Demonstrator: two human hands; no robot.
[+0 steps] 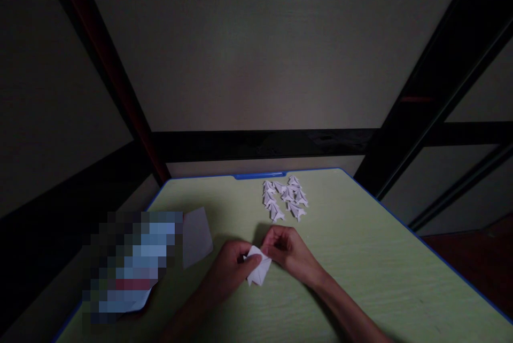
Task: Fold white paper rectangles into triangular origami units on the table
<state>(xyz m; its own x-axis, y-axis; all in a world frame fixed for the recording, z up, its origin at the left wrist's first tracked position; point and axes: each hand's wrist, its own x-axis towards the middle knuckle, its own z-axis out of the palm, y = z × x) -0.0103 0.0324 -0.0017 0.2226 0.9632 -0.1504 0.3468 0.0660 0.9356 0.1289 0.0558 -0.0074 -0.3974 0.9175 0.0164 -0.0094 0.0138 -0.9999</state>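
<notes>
A small white folded paper (258, 272) with pointed corners and crease lines is held just above the table between both hands. My left hand (235, 262) pinches it from the left, the thumb lying across its face. The fingers of my right hand (285, 247) are closed on its upper right corner; their tips are partly hidden. Beyond the hands, several finished-looking white origami pieces (287, 193) with pointed ends lie grouped on the table.
The light green table (360, 247) has a blue rim and a blue handle (260, 176) at its far edge. A flat sheet of paper (197, 237) lies at left, beside a pixelated object (138, 263). A panelled wall (256, 65) stands close behind the table.
</notes>
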